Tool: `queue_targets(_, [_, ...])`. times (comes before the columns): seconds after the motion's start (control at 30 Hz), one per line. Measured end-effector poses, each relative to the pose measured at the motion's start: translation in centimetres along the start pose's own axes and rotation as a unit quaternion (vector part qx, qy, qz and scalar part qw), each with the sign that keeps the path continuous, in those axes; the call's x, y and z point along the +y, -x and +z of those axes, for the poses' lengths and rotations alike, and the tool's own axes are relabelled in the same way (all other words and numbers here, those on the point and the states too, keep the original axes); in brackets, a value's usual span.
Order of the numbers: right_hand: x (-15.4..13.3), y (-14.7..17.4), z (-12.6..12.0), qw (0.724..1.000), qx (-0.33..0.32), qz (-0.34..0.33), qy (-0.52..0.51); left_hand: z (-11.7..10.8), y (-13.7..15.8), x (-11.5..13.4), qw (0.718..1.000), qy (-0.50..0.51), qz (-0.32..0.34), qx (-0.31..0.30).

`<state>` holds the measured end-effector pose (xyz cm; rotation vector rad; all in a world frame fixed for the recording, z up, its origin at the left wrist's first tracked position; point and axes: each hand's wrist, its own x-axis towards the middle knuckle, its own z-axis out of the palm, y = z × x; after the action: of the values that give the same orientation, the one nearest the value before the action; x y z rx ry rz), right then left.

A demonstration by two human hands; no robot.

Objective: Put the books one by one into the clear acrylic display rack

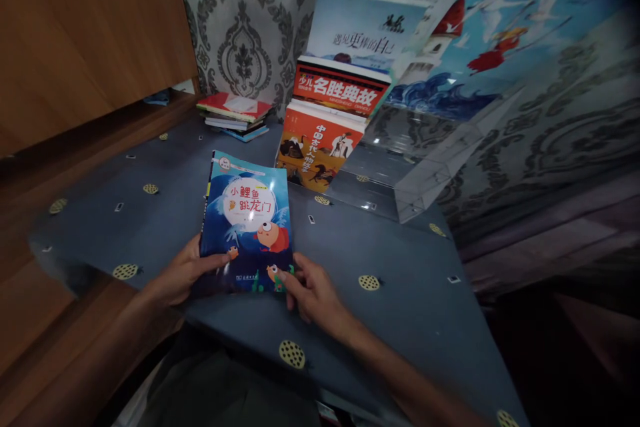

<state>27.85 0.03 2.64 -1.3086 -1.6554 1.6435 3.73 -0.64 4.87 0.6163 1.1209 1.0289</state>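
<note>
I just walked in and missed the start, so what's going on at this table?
A person is holding a blue book with both hands, cover facing up: the left hand grips its lower left edge, the right hand its lower right. Beyond it, a clear stand holds more books in tiers, an orange book lowest. A small stack of books lies near the wall on the patterned tablecloth.

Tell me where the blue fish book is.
In the head view, the blue fish book is left of centre, held between the left fingers and right fingers, the orange book beyond its upper right.
</note>
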Motion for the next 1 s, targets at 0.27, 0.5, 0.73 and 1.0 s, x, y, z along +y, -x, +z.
queue_targets(0.27, [-0.4,-0.1,0.0,0.987,-0.043,0.037,-0.153,-0.4,1.7,-4.4,0.980,0.133,0.082,-0.124])
queue_targets(0.5, [-0.1,-0.1,0.6,0.981,-0.049,0.038,-0.182,5.1,2.6,-6.1,0.991,0.126,0.043,-0.015])
queue_targets(0.73, [0.3,0.1,1.0,0.980,-0.067,0.027,-0.187,6.9,2.4,-5.8,0.998,0.068,0.017,-0.002])
queue_targets(1.0, [0.5,0.2,1.0,0.974,-0.084,0.020,-0.208,6.3,2.8,-5.9,0.995,0.087,-0.049,0.007])
